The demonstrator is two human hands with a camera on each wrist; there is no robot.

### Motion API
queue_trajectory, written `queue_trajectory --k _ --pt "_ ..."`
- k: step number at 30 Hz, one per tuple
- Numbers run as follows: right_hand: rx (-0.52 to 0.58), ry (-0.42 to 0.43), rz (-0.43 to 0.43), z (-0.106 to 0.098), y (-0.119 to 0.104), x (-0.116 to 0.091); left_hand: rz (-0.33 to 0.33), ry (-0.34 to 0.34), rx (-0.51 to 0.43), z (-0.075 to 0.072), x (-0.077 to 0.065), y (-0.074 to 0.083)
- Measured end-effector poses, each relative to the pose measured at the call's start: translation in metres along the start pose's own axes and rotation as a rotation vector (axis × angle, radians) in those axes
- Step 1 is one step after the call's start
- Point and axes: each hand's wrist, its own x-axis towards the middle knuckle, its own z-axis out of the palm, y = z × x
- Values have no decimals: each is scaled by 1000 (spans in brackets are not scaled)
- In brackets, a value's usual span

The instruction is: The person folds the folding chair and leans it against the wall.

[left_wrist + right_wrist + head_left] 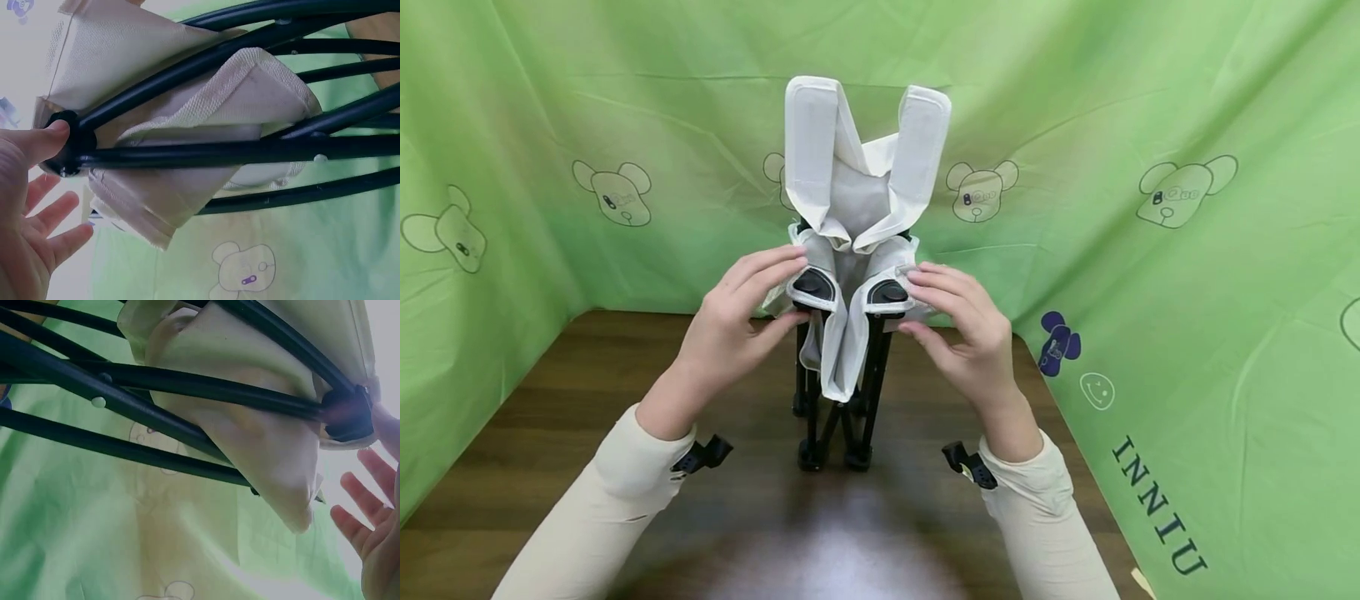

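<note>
A small folding camp chair (861,196) with off-white fabric and black metal legs (874,383) stands upright and folded in the middle of the table. Two padded fabric flaps stick up at its top, and black corner caps (812,286) face me. My left hand (726,321) is at the chair's left front corner, fingers extended, its thumb touching the black leg joint (72,140) in the left wrist view. At the right front corner, my right hand (970,329) mirrors it with fingers spread. Its thumb lies against the black joint (350,415) in the right wrist view.
Beneath the chair is a dark wood-grain tabletop (737,533). Green cloth (1150,275) printed with bear heads closes off the back and both sides. A black wrist camera mount sits on each cream sleeve (625,492).
</note>
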Motion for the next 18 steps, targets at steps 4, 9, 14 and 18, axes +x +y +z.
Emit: queue_trajectory --k 4,9,14,18 --pt "-57 19 57 -7 1 -6 -82 40 14 -4 -6 0" --pt "-109 53 152 -16 3 -15 -187 77 18 -6 -20 -1" --pt "-132 93 244 -21 2 -26 -279 82 13 -4 -37 1" --pt "-157 115 298 -22 -7 -30 -360 108 2 -1 -50 4"
